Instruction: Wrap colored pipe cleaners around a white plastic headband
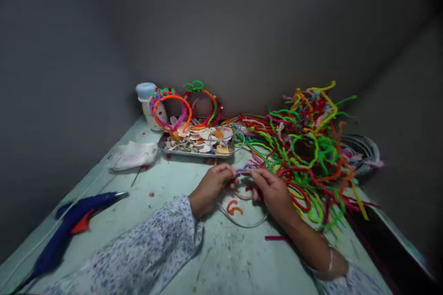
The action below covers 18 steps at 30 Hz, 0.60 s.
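Note:
In the middle of the table, my left hand (218,179) and my right hand (272,189) are close together, thumbs and fingertips pinched. A short purple pipe cleaner (244,168) shows between them, with a thin pale strip beside it. My left fingers close on the purple pipe cleaner; the right fingertips pinch the pale strip, and its exact kind is hard to make out. Below the hands curves a thin grey-white hoop (246,226), partly hidden by them. Inside its curve lie a bent orange pipe cleaner piece (234,208) and a pale pipe cleaner.
A metal tray (194,153) of shells stands behind the hands, with fuzzy headbands (172,97) at its back and a lidded white container (146,101) left. Tangled pipe cleaners (304,147) spread rightward. A blue glue gun (79,214) and plastic packet (134,156) lie left.

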Tool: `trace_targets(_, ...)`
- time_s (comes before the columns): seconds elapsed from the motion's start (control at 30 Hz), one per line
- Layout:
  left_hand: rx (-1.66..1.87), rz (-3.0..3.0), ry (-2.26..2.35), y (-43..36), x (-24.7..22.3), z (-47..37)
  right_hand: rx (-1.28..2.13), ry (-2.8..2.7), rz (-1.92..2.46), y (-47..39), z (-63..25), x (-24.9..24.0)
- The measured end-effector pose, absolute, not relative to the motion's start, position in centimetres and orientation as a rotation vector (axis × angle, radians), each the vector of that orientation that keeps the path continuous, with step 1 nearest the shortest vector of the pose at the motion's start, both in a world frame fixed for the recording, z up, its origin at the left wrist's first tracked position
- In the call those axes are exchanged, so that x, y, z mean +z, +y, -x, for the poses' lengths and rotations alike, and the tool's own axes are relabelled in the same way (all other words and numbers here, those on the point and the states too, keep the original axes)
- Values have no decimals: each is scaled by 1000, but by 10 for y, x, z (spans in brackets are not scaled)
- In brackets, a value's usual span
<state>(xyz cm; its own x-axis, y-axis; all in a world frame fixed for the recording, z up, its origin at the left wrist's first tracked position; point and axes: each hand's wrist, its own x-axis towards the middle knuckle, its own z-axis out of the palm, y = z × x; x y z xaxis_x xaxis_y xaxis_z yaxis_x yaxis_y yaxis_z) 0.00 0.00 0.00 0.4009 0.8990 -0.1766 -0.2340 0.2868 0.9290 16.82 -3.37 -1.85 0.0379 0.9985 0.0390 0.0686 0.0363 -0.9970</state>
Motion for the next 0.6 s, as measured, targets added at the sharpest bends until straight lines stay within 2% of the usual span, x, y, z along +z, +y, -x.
trace_targets(0.6,892,-933,826,0,-5,0,1166,-1202,1243,-31,-166,-17)
